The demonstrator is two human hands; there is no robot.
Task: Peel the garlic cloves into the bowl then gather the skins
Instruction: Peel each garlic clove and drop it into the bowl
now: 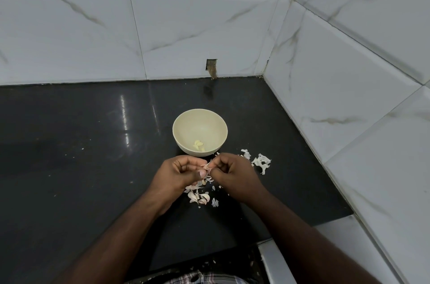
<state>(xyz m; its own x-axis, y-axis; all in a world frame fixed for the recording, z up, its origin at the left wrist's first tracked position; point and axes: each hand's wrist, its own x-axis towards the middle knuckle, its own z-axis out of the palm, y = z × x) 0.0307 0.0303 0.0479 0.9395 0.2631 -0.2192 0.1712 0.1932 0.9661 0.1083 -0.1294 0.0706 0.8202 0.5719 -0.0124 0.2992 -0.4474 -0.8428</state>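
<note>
Between your fingertips, your left hand (179, 173) and right hand (230, 173) both pinch one garlic clove (207, 166), fingers curled tight on it. Just beyond your knuckles sits the bowl (186, 141) holding peeled cloves (199, 145). Below your thumbs lie unpeeled cloves (197, 196); right of your fingers, a skin pile (261, 161) on the counter (81, 155).

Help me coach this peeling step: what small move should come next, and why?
Probably pull the loosened skin off the clove that the left hand and right hand pinch together, then drop it in the bowl, which holds only a few peeled cloves.
</note>
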